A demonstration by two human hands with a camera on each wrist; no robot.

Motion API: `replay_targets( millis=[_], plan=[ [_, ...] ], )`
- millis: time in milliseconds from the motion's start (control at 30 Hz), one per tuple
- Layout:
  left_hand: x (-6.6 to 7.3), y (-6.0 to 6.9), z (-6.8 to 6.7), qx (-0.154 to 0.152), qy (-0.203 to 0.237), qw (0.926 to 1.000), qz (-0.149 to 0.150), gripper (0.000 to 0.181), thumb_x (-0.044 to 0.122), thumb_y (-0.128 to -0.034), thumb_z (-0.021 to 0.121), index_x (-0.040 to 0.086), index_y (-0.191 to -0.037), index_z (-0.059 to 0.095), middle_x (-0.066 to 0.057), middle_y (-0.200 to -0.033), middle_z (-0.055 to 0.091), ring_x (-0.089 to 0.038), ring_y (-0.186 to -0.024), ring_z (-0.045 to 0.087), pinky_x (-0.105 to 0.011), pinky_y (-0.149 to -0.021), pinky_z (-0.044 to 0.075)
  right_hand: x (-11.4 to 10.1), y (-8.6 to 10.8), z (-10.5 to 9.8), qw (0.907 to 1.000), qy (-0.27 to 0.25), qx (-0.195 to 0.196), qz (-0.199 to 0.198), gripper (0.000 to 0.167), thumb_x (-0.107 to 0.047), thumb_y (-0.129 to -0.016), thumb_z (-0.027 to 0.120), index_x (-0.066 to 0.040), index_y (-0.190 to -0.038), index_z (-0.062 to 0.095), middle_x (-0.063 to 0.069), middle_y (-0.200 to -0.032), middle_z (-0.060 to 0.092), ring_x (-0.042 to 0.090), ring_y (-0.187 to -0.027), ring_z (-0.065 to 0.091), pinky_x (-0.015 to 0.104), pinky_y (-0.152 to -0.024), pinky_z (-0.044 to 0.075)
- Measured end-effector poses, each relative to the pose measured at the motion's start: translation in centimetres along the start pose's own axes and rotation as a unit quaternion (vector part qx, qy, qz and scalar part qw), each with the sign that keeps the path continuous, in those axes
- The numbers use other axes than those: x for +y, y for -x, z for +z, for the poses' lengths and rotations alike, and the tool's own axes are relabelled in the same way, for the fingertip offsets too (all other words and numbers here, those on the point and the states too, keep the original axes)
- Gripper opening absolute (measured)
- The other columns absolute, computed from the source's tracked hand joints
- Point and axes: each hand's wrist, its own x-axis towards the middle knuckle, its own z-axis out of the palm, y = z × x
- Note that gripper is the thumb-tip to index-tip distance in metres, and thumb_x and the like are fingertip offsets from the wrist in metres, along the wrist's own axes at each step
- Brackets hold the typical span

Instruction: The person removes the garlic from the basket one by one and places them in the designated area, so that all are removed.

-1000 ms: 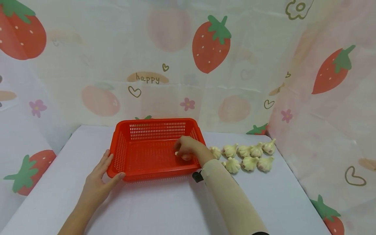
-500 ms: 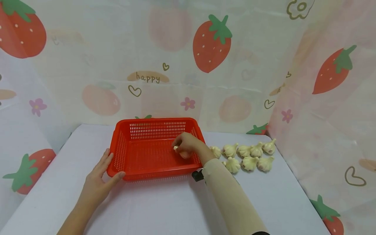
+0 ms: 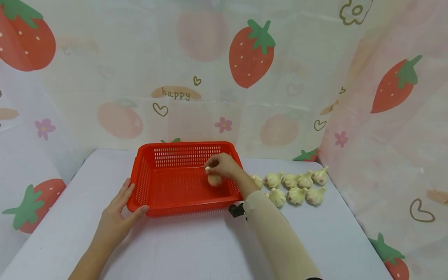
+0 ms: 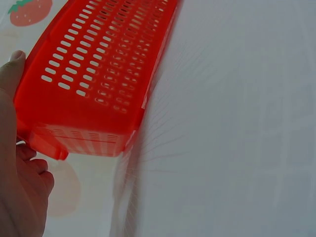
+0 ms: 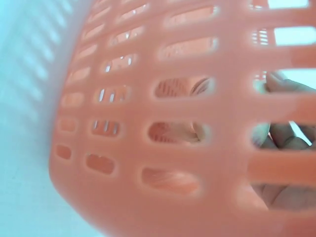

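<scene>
A red plastic basket [image 3: 189, 208] with slotted walls stands on the table. My left hand [image 3: 113, 221] holds its near left corner, thumb at the front rim and fingers on the left side; in the left wrist view those fingers curl below the rim. Inside the basket's right part, my right hand [image 3: 224, 167] pinches a garlic bulb [image 3: 214, 180] near its stem. The bulb hangs below the fingers; whether it touches the bottom cannot be told. In the right wrist view the basket wall [image 5: 227, 163] hides much of the right hand [image 5: 291, 138], which shows through the slots.
Several garlic bulbs [image 3: 296, 195] lie in two rows on the table right of the basket. A small black object [image 3: 236, 210] sits by the right cuff. Cloth walls with strawberry prints [image 3: 252, 54] close off the back and sides of the white table [image 3: 182, 249].
My right hand has risen slightly and shifted a little left inside the basket, so more of the garlic bulb shows beneath its fingers. The left hand and basket stay put.
</scene>
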Motion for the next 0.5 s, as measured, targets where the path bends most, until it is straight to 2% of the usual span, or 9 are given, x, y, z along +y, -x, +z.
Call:
replay_targets(
  millis=[200,500],
  plan=[
    [0.0,0.0,-0.1,0.000,0.002,1.0000,0.002,0.087,0.040,-0.0928,0.076,0.017,-0.163,0.029,-0.002,-0.171,0.022,-0.037,-0.154,0.027,-0.070,-0.101,0.044,-0.8,0.6,-0.6,0.9985,0.001,0.045,-0.032,0.008,-0.016,-0.089,0.081,-0.014,-0.096,0.077,0.001,-0.093,0.072,0.019,-0.089,0.064,0.026,-0.074,0.058],
    [0.0,0.0,0.0,-0.002,0.006,1.0000,0.001,0.087,0.039,-0.0927,0.076,0.017,-0.163,0.029,-0.004,-0.171,0.022,-0.036,-0.155,0.026,-0.070,-0.102,0.043,-1.3,2.3,-1.4,0.9939,-0.056,0.069,-0.065,0.014,-0.014,-0.089,0.081,-0.011,-0.102,0.076,0.002,-0.097,0.073,0.018,-0.092,0.067,0.028,-0.079,0.060]
  ],
)
